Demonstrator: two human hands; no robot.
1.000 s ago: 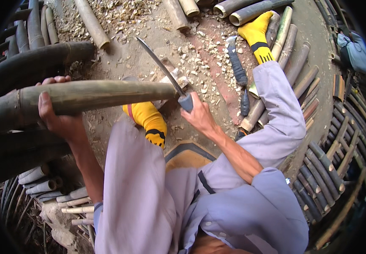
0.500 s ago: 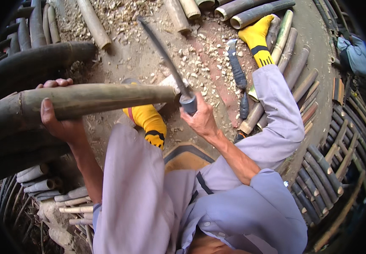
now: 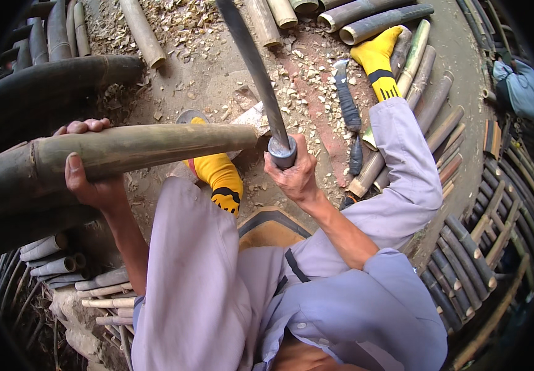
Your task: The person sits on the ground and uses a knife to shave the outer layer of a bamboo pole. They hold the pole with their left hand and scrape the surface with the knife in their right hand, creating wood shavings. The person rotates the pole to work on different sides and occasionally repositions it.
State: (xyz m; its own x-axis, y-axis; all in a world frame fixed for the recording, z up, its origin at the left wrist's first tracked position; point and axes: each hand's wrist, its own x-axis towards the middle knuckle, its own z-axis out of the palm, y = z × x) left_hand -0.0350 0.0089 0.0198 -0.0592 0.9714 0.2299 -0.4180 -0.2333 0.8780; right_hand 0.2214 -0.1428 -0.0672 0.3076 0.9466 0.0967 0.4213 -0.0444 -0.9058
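Observation:
My left hand grips a thick bamboo pole from below, with the thumb on the near side and fingertips showing over the far side. The pole lies nearly level, its cut end pointing right, just left of my other hand. My right hand is wrapped round the dark, metal-collared handle of a long curved machete. Its blade rises up and away, the tip reaching the top of the view. A small gap separates the blade from the pole's end. Under the pole, a pale wooden block is partly hidden.
Wood chips litter the ground ahead. A black-wrapped tool lies beside my yellow-socked right foot. Cut bamboo lengths line the right side, more bamboo is stacked at lower right, and a blue bag sits far right.
The machete has swung more upright, its tip rising and shifting right, while my right hand stays near the same spot. The bamboo pole and my left hand have barely moved.

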